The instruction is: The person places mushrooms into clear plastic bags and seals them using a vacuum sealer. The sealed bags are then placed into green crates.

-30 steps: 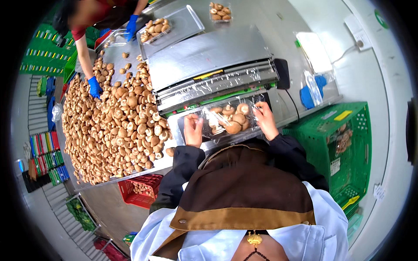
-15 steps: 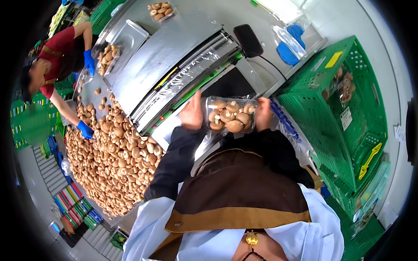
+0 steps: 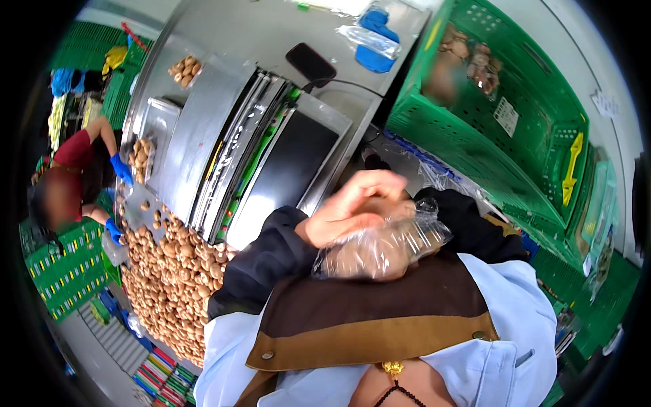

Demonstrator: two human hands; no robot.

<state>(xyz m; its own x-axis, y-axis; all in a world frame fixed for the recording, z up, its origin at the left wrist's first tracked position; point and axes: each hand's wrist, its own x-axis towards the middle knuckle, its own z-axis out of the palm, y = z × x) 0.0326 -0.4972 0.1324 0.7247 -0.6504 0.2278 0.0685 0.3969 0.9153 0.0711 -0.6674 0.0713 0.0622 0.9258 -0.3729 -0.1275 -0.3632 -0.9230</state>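
Head view: We see a bare left hand (image 3: 346,211), fingers curved and blurred, at a clear-film-wrapped pack of brown mushrooms (image 3: 383,254) before a brown cloth apron (image 3: 369,302), off the near edge of the silver metal table (image 3: 230,30). We cannot tell whether it grips, nor whether the mostly hidden right hand (image 3: 399,209) does. Loose brown mushrooms (image 3: 173,285) heap toward the table's left edge.

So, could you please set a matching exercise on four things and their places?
Things
1. clear-wrapped brown mushroom pack
2. black rectangular phone-like device
3. slim yellow plastic piece
4. loose brown mushrooms

Places
A. by silver metal machine's upper end
B. heaped at picture left
C. at top edge of brown cloth apron
D. against green plastic crate

Pairs: 1-C, 2-A, 3-D, 4-B
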